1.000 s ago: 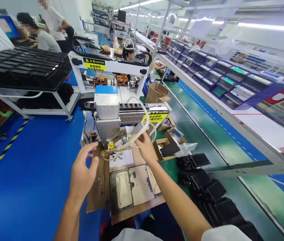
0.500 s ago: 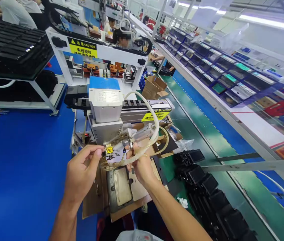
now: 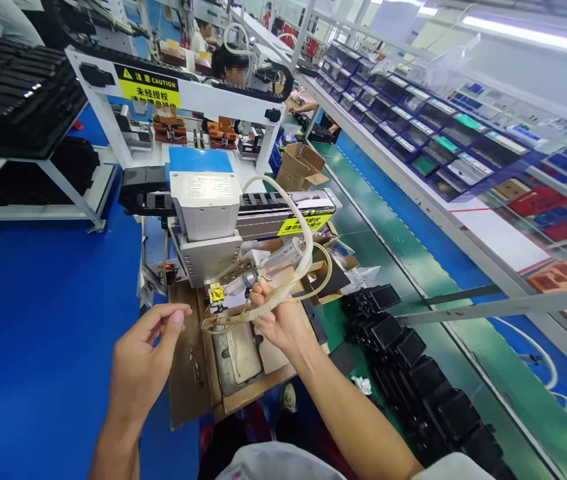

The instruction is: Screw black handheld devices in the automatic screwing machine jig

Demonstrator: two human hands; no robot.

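Note:
My left hand (image 3: 144, 353) is beside the machine, its thumb and forefinger pinched together; anything between the fingertips is too small to make out. Just beyond them sits a small yellow block (image 3: 217, 294) at the lower end of a dispensing unit. My right hand (image 3: 281, 323) is closed around a pale flexible hose (image 3: 258, 312), just below a clear cylinder with a metal fitting (image 3: 283, 257). The hose hides part of the fingers. A white machine head (image 3: 204, 205) with a blue top stands above both hands.
Beneath the hands, a grey fixture (image 3: 223, 363) rests on cardboard (image 3: 183, 400). Black trays (image 3: 428, 373) line the floor at right, below a shelf of blue parts bins (image 3: 413, 127). More black trays (image 3: 13, 87) fill a rack at left. A person (image 3: 228, 63) sits behind the machine.
My left hand has drawn back from the yellow block, down and to the left. My right hand stays at the hose, with its fingers shifted slightly. The whole view has shifted a little.

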